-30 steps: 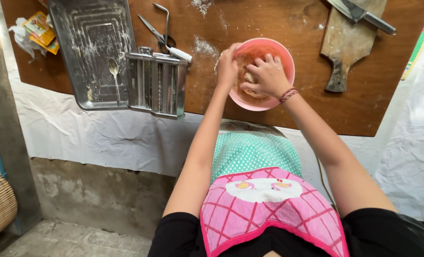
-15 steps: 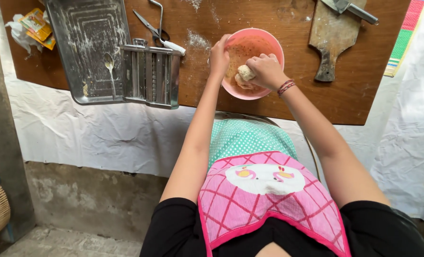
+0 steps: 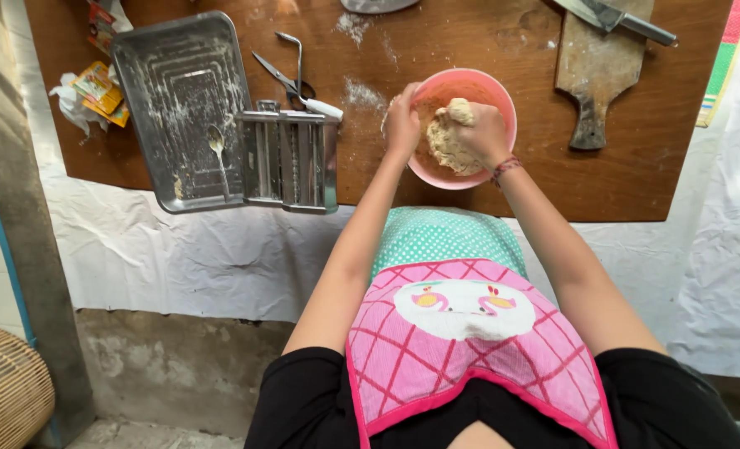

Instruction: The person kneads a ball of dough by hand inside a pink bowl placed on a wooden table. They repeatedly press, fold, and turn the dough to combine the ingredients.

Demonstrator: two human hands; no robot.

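A pink bowl [image 3: 496, 90] stands on the brown wooden board [image 3: 370, 175] in front of me. Inside it lies a lump of pale, crumbly dough [image 3: 448, 148]. My right hand [image 3: 481, 131] presses down on the top of the dough with its fingers curled over it. My left hand [image 3: 403, 120] rests against the bowl's left rim and grips it. A beaded band sits on my right wrist.
A metal pasta roller [image 3: 291, 158] stands left of the bowl, next to a floured metal tray [image 3: 174, 75] holding a spoon [image 3: 218, 146]. Scissors [image 3: 291, 83] lie behind the roller. A wooden cutting board [image 3: 596, 71] with a knife [image 3: 615, 18] is at the right. Wrappers [image 3: 97, 91] lie far left.
The view has shifted, so the bowl sits lower and more central. My right hand has lifted and turned the dough lump, which now shows more. My left hand stays on the rim.
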